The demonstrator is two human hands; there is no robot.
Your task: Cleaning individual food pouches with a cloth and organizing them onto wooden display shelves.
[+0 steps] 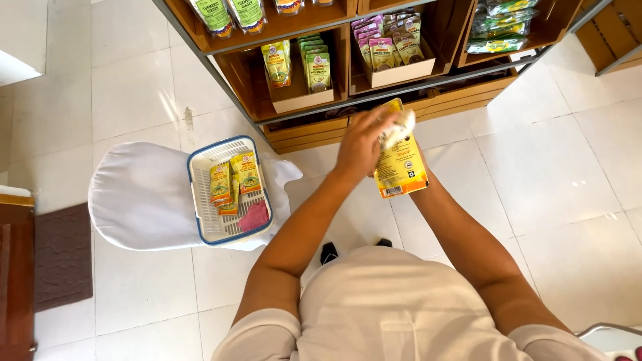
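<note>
My left hand presses a white cloth on the yellow pouch; right fingers hidden, I cannot tell their state; the pouch may slip down.

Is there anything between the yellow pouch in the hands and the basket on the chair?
Nothing visible: the yellow pouch is held in both hands, and only bare floor lies between it and the open-topped basket.

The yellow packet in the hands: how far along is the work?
Done: two yellow packets already lie in the basket. In hand: the right hand holds a yellow packet; the left hand rubs it with a white cloth. Left: boxes of packets remain shelved.
</note>
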